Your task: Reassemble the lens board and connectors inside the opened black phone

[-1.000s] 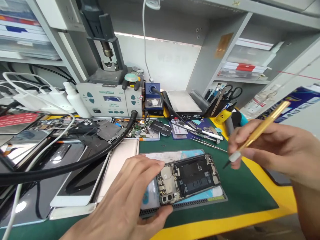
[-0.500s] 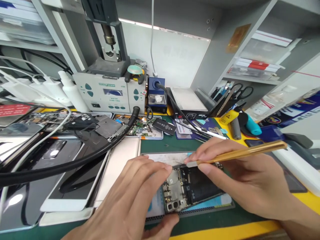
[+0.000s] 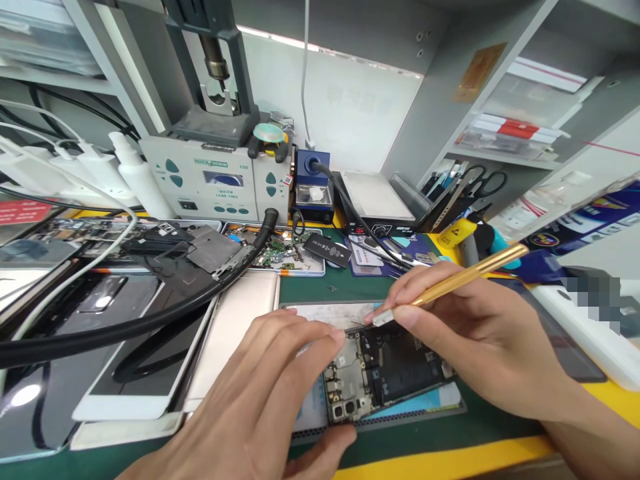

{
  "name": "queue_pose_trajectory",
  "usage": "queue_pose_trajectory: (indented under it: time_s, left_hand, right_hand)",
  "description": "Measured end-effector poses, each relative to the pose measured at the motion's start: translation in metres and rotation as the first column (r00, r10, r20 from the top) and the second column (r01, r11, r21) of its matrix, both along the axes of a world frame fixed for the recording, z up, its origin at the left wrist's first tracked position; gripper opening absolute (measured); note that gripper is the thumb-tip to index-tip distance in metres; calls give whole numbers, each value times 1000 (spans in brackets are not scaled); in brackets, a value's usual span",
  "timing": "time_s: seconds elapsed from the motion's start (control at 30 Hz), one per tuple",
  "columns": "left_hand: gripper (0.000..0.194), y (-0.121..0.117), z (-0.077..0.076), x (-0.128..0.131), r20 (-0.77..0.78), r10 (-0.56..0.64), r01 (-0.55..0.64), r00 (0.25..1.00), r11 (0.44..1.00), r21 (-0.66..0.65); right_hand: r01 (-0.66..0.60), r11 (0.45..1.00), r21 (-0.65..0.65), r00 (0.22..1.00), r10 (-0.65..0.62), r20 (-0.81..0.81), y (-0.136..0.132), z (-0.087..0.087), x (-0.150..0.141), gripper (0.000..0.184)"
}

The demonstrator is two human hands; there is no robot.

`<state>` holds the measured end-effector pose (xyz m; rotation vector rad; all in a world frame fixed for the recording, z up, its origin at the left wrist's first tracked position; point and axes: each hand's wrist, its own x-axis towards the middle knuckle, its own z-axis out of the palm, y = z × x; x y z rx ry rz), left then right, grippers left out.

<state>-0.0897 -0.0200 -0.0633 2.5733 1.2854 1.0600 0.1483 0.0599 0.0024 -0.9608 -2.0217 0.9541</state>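
An opened phone (image 3: 395,373) lies on a flat pad (image 3: 435,403), its back cover off. The dark battery, metal shielding and a pair of camera lenses show. My left hand (image 3: 270,380) grips the camera end, fingers at the far edge and thumb at the near edge. In my right hand (image 3: 480,333) is a slim gold-handled tool (image 3: 465,275), pinched between thumb and fingers. Its pale, flat tip meets the phone's far long edge near the battery. My fingers cover the phone's right end in part.
Several phones and panels lie at left, including a white-framed phone (image 3: 145,360), with a thick black hose (image 3: 165,327) across them. Behind stand a hot-air station (image 3: 220,180), a soldering iron base (image 3: 314,187) and a tray of small parts (image 3: 305,267). A loose battery (image 3: 327,250) rests there.
The gold tool's rear end has swung left and upward, and its handle is tilted more steeply. My right hand has shifted slightly left, uncovering more of the battery. My left hand keeps its hold.
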Motion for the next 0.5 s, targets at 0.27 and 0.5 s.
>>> queue_pose_trajectory:
  time_s: [0.27, 0.5]
  left_hand:
    - [36, 3, 4, 4, 84, -28, 32, 996, 998, -47]
    - [32, 3, 4, 7, 120, -32, 41, 992, 997, -70]
  right_hand:
    - [57, 996, -65, 998, -58, -6, 1, -1, -1, 2]
    - [57, 993, -101, 998, -59, -17, 1, -1, -3, 1]
